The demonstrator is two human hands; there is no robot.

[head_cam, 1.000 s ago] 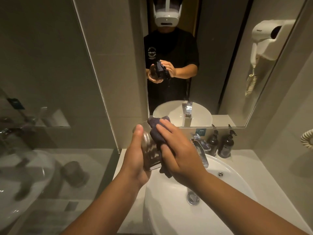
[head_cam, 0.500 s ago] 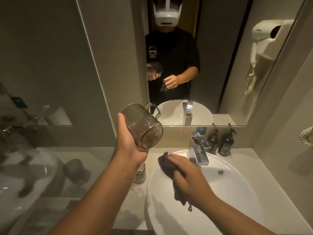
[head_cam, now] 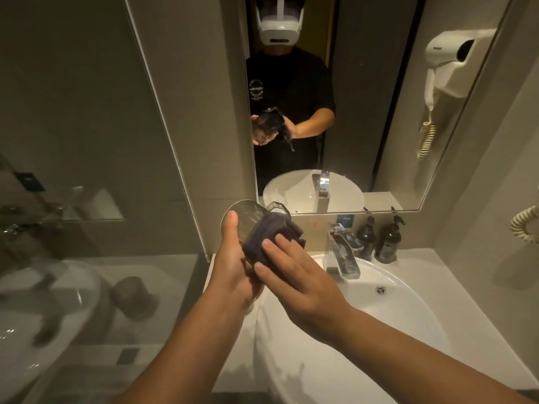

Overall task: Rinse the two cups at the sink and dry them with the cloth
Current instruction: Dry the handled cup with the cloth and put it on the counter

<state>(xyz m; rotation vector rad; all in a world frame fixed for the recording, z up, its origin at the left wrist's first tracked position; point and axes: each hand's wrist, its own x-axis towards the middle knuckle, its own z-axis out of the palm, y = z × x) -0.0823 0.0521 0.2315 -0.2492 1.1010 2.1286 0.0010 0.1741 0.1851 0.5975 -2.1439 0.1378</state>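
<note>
Cup point(head_cam: 248, 212) drying is underway: our left hand point(head_cam: 233, 275) grips it above the sink point(head_cam: 408, 316) edge while our right hand point(head_cam: 297, 275) presses the cloth point(head_cam: 268, 231) against it. We judge rinsing done for this one; we cannot see the second cup.

The dark cloth point(head_cam: 269, 237) and right hand point(head_cam: 300, 279) are covering most of the glass cup point(head_cam: 248, 209); only its rim and handle are showing. The left hand point(head_cam: 233, 272) is hiding its own fingers behind the cup. The second cup isn't showing clearly. Labels on the two pump bottles point(head_cam: 388, 243) are too small to read. The frame edge is cutting off the basin point(head_cam: 393, 330) at the bottom.
</note>
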